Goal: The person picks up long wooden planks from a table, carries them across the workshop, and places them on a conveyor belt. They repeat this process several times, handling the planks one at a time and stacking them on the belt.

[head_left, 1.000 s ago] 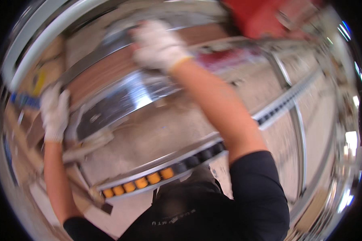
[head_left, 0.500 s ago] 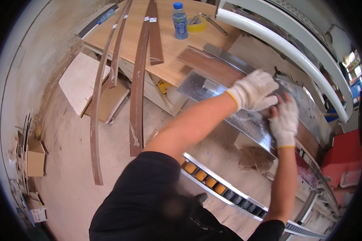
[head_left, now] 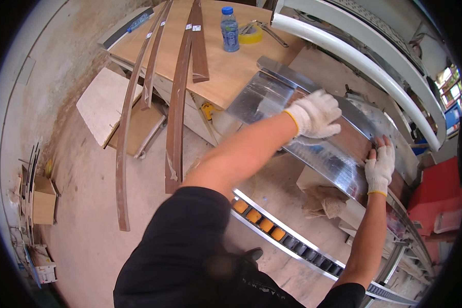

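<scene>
A brown wood-grain board (head_left: 350, 141) lies along a shiny metal bed (head_left: 262, 97), against a raised metal fence (head_left: 292, 76). My left hand (head_left: 314, 115), in a white knit glove with a yellow cuff, is over the board's near-left end; its thumb and fingers are apart. Whether its palm touches the board cannot be told. Farther right, my right hand (head_left: 380, 168) rests at the board by the fence, its fingers stretched out and bare fingertips showing from the glove. The board's far right part is partly hidden behind that hand.
A white tubular frame (head_left: 354, 66) arches behind the metal bed. On the wooden table (head_left: 218, 72) stand a water bottle (head_left: 230, 31), yellow tape (head_left: 250, 35) and long brown strips (head_left: 178, 113) that overhang its edge. A roller track (head_left: 287, 237) crosses below; a red box (head_left: 436, 197) is at right.
The brown board has slid right along the metal bed, baring its left end. My right hand has moved right and down; my left hand has shifted slightly left, away from the right one.
</scene>
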`<state>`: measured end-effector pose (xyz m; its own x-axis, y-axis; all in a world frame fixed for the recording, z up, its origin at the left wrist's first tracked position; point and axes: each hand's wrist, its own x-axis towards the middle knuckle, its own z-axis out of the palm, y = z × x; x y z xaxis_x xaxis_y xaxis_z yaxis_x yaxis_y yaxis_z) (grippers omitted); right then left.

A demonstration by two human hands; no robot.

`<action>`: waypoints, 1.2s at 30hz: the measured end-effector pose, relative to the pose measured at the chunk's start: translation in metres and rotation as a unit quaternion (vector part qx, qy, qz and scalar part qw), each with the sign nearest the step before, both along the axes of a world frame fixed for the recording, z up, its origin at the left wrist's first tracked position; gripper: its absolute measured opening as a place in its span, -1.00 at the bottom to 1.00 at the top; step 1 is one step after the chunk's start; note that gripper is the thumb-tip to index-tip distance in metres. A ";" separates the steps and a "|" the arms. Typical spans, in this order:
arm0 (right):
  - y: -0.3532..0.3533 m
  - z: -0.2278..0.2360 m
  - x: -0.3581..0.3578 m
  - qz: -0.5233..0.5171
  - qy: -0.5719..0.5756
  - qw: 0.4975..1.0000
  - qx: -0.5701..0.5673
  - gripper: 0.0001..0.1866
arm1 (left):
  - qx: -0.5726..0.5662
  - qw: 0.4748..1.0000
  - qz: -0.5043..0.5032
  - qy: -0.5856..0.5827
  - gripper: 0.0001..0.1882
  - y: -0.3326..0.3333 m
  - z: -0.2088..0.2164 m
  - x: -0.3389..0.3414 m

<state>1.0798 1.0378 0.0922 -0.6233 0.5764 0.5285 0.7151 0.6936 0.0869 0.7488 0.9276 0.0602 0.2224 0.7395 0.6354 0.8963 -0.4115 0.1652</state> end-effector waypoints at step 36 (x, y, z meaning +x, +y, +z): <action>-0.266 -0.007 0.338 -0.058 0.129 0.990 -0.018 -0.59 | 0.129 0.917 0.036 -0.375 -0.85 0.151 0.070 0.528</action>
<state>1.4183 0.7723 0.0854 -0.3996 0.6572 0.6390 0.7849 0.6054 -0.1318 1.2764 1.0788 0.1299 -0.3918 0.5393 0.7454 0.5965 -0.4679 0.6521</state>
